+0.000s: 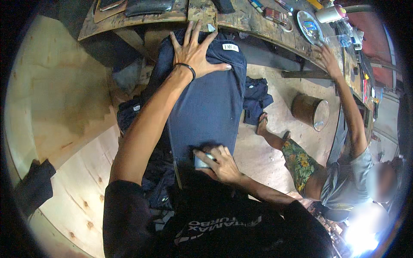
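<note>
A pair of dark blue denim jeans lies stretched lengthwise before me, with a white label at its far right. Pressed flat on the far end of the denim, my left hand has its fingers spread; a black band circles the wrist. Close to my body, my right hand is closed around a small pale-blue block that rests on the jeans. My fingers cover part of the block, so its exact kind cannot be made out.
A worn wooden workbench runs across the far side, bearing a round metal tray and a thread cone. At right, a person reaches toward the tray. A brown drum and dark garments lie on the floor.
</note>
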`<action>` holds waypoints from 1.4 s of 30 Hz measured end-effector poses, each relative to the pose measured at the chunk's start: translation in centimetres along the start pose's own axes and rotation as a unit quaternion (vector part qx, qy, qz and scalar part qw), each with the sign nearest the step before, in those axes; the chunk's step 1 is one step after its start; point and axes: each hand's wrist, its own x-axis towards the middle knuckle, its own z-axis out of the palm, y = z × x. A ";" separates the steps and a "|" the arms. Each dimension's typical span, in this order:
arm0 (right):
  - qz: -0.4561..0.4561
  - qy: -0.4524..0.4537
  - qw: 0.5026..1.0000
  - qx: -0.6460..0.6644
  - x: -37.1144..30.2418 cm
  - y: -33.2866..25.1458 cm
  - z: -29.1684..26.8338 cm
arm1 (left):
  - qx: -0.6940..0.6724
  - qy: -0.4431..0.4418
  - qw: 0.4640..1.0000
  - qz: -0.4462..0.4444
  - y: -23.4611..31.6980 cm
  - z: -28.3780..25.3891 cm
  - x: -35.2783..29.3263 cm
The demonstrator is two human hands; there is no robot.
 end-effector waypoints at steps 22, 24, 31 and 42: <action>0.124 0.158 0.979 -0.033 7.7 4.0 -7.3 | -0.022 0.111 0.993 0.032 -0.1 -4.5 -1.8; 0.113 0.310 0.943 -0.048 10.7 10.9 -7.3 | -0.094 0.167 0.973 -0.132 0.8 -5.9 -6.2; 0.115 0.313 0.942 -0.045 6.1 11.0 1.4 | -0.281 -0.024 0.899 -0.335 4.6 -0.2 -29.1; 0.060 0.106 0.991 0.062 7.7 -13.6 14.4 | -0.314 0.030 0.882 -0.350 -1.5 -4.5 -50.4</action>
